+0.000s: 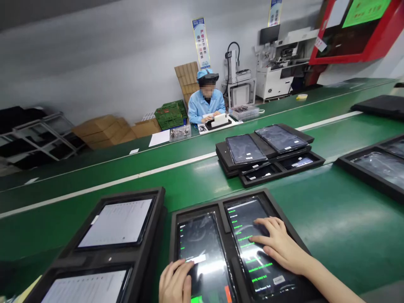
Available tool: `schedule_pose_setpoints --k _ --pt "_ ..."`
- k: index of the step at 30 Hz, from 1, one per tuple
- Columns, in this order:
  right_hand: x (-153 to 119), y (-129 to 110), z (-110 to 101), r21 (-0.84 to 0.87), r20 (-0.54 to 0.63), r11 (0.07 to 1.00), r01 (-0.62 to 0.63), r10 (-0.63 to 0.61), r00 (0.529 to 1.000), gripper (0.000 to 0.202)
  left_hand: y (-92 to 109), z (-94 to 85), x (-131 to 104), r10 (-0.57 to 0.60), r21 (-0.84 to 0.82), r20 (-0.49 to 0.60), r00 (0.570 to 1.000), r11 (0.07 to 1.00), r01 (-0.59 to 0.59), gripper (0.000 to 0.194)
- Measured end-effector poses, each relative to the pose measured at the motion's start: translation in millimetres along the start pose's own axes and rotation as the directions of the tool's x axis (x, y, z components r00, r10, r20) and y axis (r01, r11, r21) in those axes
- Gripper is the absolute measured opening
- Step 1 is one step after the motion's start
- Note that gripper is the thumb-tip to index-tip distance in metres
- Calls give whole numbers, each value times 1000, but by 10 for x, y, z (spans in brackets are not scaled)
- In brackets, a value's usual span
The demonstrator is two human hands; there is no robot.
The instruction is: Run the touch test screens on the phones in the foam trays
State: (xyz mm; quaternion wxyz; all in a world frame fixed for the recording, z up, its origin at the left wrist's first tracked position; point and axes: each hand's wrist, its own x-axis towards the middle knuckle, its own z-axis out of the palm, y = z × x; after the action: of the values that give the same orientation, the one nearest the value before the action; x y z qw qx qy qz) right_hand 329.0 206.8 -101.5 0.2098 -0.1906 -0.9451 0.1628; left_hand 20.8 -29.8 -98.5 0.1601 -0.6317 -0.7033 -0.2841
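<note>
Two tablets lie side by side in a black foam tray (pixel 227 235) in front of me. My left hand (pixel 175 281) rests at the left edge of the left tablet (pixel 202 240), fingers stretched over its lit screen and holding nothing. Over the right tablet (pixel 252 235), which shows a dark list with green lines of text, my right hand (pixel 279 244) is spread with its fingertips at the screen. Whether each fingertip touches the glass I cannot tell. A small white label sits near the right tablet's lower end.
Another foam tray (pixel 139 261) at left holds two tablets with white screens. Stacked trays with film-covered tablets (pixel 246 148) stand beyond on the green belt (pixel 189 176). More trays (pixel 375 168) lie at right. A co-worker in blue (pixel 202 107) sits across the line.
</note>
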Motion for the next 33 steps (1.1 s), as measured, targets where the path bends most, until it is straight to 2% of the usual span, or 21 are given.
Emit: schedule_pose_setpoints --k 5,8,11,13,15,17,18,19,22,25,27,30,33 --pt "-55 39 21 -40 -45 998 58 -59 997 48 84 -95 130 77 57 10 997 995 -77 30" --pt "-49 19 53 -114 -47 991 76 -82 996 39 122 -151 179 97 107 23 995 989 -99 29" --pt "-37 -6 70 -195 -97 979 53 -73 993 33 87 -154 148 20 89 3 1000 996 -20 32" --pt "-59 45 80 -212 -214 975 -61 14 977 36 22 -119 132 -84 31 29 996 996 83 34" --pt "-118 187 105 -190 -352 935 -299 219 910 41 -47 -55 161 -219 -7 117 969 975 221 36" --pt "-200 408 154 -97 -422 854 -511 429 798 45 -90 30 239 -386 21 219 896 920 391 44" --pt "-239 530 187 -19 -415 832 -555 498 761 46 -97 77 292 -462 38 255 849 883 468 49" --pt "-270 646 225 70 -392 829 -555 534 749 48 -95 122 349 -524 45 278 805 844 534 54" --pt "-277 883 327 253 -346 866 -431 497 796 53 -55 224 525 -632 23 309 711 752 658 62" --pt "-160 919 351 212 -374 905 -370 425 825 59 -17 245 702 -689 115 337 642 707 698 60" --pt "-44 888 310 144 -379 915 -378 404 833 61 -14 230 830 -693 202 374 616 709 675 60" --pt "178 842 200 45 -372 925 -378 367 853 56 -11 246 1040 -645 250 437 627 756 605 56" --pt "452 805 108 -66 -291 954 -292 262 920 43 59 369 1240 -520 208 483 705 850 484 49"
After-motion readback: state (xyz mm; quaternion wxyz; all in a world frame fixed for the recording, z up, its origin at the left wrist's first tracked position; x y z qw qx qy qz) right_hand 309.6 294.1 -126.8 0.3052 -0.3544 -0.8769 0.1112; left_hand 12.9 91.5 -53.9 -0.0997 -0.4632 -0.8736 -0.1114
